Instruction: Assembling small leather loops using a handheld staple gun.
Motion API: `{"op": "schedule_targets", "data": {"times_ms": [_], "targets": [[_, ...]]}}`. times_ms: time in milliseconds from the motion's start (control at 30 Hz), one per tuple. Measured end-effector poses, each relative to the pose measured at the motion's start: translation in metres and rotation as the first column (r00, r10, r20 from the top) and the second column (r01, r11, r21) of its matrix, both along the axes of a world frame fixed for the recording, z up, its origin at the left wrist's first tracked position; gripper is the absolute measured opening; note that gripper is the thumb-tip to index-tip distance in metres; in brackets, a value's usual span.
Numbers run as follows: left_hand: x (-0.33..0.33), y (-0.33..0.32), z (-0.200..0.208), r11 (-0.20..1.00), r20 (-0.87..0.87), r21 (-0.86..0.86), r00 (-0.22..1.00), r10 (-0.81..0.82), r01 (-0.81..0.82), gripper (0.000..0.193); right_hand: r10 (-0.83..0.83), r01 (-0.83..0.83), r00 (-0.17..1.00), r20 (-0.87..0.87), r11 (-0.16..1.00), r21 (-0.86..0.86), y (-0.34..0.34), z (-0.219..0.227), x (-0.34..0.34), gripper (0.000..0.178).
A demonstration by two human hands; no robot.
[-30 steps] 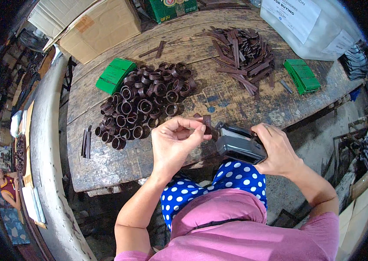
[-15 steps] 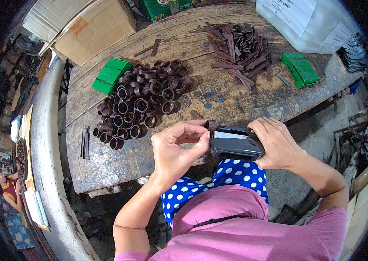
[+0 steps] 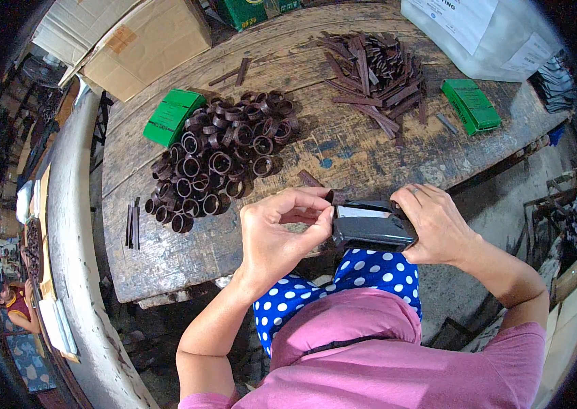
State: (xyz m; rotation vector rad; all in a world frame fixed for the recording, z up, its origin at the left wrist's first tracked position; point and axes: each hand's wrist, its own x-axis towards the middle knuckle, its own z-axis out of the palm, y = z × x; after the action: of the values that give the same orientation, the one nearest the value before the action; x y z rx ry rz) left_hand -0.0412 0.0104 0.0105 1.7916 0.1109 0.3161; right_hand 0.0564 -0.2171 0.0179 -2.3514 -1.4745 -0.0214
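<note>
My right hand point(image 3: 435, 221) is wrapped round the back of a black stapler point(image 3: 376, 235), held above the table's near edge. The stapler's front end points toward my left hand point(image 3: 271, 228). Pinched between the left thumb and fingers is a small dark brown ring point(image 3: 335, 197), bent from a flat strip, at the tip of the stapler's narrow arm. The fingers partly cover this ring. Just beyond it, a loose brown strip point(image 3: 310, 178) lies on the wood. A heap of similar brown rings point(image 3: 220, 162) sits to the left on the table.
A pile of flat brown strips point(image 3: 387, 85) lies at the back of the worn wooden table point(image 3: 186, 262). Green boxes point(image 3: 174, 117) stand beside both heaps. A cardboard box point(image 3: 149, 51) and a whitish container point(image 3: 482, 41) are farther back. Another person point(image 3: 19, 307) is at far left.
The stapler and both hands have shifted very slightly to the right. My left hand still pinches the ring at the stapler's tip. The person at far left has leaned and moved an arm.
</note>
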Motion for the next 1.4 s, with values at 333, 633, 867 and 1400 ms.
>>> {"op": "schedule_targets", "data": {"times_ms": [333,633,867,1400], "targets": [[-0.002,0.003,0.012,0.959,-0.069,-0.282,0.997,-0.040,0.019,0.013,0.006,-0.005,0.998,-0.068,1.000,0.021,-0.002,-0.004,0.003,0.044],[-0.020,-0.070,-0.058,0.295,-0.066,-0.955,0.993,-0.099,-0.033,0.090,0.245,0.445,0.312,-0.918,0.816,0.369,0.039,-0.014,-0.086,0.019],[-0.046,-0.089,-0.052,0.335,-0.025,-0.942,0.999,-0.039,-0.010,0.079,0.469,0.526,0.192,-0.862,0.692,0.494,0.062,-0.006,-0.088,0.021],[0.004,0.002,-0.014,0.902,0.045,-0.418,0.994,-0.100,0.109,0.040,0.191,0.489,-0.234,-0.953,0.871,0.054,0.050,-0.006,-0.057,0.026]]}}
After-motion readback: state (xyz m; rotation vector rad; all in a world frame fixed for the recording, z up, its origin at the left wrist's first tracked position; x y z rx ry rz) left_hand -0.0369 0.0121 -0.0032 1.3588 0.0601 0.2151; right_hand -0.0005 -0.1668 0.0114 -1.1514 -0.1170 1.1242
